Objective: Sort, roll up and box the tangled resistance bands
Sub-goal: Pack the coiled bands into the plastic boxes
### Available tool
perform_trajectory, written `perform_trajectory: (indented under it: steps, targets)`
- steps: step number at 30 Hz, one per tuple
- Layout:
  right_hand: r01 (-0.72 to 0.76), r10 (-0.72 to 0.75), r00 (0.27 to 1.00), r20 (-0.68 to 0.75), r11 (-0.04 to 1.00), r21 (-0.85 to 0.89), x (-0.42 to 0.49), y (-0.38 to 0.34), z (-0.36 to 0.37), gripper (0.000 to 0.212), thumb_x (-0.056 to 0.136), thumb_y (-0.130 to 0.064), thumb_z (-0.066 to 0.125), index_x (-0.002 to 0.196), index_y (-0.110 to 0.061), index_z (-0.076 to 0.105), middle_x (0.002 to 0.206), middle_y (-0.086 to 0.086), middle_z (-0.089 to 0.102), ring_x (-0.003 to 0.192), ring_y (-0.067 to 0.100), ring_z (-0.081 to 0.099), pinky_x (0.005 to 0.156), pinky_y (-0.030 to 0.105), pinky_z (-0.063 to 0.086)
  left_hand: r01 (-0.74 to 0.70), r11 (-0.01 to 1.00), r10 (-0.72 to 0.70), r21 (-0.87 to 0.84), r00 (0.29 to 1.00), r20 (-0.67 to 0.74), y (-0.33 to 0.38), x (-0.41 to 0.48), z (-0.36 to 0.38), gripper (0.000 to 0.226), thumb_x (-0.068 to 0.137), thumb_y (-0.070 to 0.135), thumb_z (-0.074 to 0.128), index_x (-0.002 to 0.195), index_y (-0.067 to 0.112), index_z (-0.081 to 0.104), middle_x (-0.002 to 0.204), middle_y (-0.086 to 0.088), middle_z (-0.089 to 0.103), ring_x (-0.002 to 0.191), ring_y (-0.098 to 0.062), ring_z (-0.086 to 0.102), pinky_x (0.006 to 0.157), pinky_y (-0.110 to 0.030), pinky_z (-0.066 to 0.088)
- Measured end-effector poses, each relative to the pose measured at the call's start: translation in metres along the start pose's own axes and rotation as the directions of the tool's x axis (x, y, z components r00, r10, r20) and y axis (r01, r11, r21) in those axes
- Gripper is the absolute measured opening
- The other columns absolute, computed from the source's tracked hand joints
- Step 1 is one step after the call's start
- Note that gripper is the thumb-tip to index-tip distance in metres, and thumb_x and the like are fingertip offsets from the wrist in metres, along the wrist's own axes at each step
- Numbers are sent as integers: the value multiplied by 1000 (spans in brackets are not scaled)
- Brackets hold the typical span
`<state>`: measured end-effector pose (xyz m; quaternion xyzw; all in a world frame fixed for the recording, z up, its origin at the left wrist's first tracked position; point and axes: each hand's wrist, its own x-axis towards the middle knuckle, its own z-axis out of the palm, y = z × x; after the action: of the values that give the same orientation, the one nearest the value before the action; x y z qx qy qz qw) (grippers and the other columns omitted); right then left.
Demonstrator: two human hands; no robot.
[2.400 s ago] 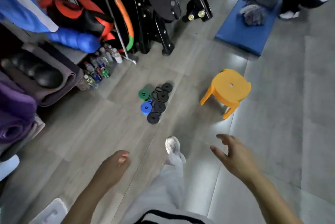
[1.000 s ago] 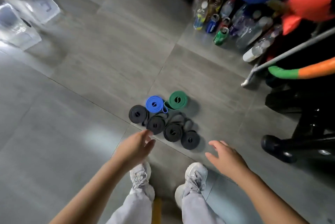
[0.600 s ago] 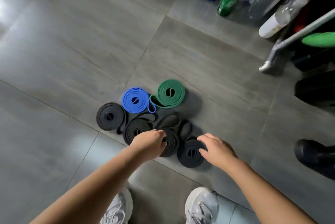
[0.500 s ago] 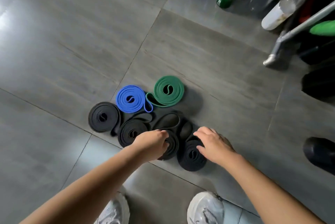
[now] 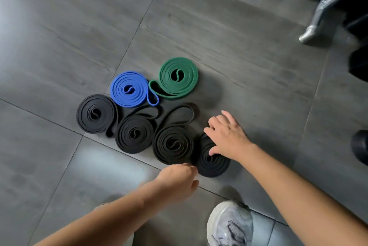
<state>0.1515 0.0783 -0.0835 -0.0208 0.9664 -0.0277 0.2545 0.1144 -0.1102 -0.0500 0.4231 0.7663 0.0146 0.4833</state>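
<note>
Resistance bands (image 5: pixel 135 134) stay rolled. Right hand (image 5: pixel 227 138) now lies flat on the end black roll (image 5: pixel 214 165); left hand (image 5: pixel 177 180), blurred, has withdrawn, grip unclear.

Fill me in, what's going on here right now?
A person reaches down to six rolled bands on the floor: four black, a blue roll and a green roll. The right hand lies flat on the rightmost black roll. The left hand is at the near edge between it and the next black roll; its grip is too blurred to read. No box is in view.
</note>
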Motion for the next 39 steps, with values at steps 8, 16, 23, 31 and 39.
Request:
perform_trajectory:
  steps: [8, 16, 23, 31, 39]
  targets:
    - [-254, 213, 960, 182, 937, 242, -20, -3, 14, 62, 78, -60, 61, 123, -19, 47, 120, 2, 48, 114, 24, 45, 94, 35, 39, 335, 719, -335, -609, 935, 119, 18, 24, 28, 46, 83, 34, 58, 117, 4, 46, 120, -15, 57, 112, -34, 55, 85, -35, 46]
    - [-544, 466, 836, 288, 638, 545, -62, 8, 12, 43, 67, -47, 77, 102, -28, 61, 97, -2, 60, 96, 23, 60, 76, 30, 46, 134, 459, -212, -878, 977, 38, 34, 0, 15, 61, 64, 34, 48, 120, 9, 50, 116, -21, 57, 107, -36, 58, 89, -48, 50]
    - [-325, 399, 917, -3, 751, 575, -10, -47, -32, 53, 64, -57, 68, 110, -33, 58, 107, -6, 58, 98, 19, 58, 75, 28, 42, 27, 217, -479, -976, 874, -83, -14, -49, -5, 49, 73, 30, 63, 119, 29, 45, 109, -2, 53, 89, -6, 57, 82, -26, 48]
    - [-187, 188, 982, 21, 948, 257, 43, -52, -41, 69, 69, -67, 61, 124, -27, 48, 120, -2, 51, 115, 20, 46, 96, 35, 29, 124, -248, -578, -961, 777, 249, -54, -24, -5, 54, 87, 25, 66, 132, 15, 37, 127, -2, 48, 113, -16, 48, 86, -35, 45]
    - [158, -159, 987, 25, 987, 25, 71, -42, -57, 96, 61, -73, 64, 135, -16, 38, 147, 2, 33, 138, 20, 24, 113, 34, 5, 105, -394, -553, -913, 767, 327, -50, 11, 1, 43, 83, 25, 71, 118, 5, 54, 95, -5, 62, 73, -13, 56, 65, -26, 49]
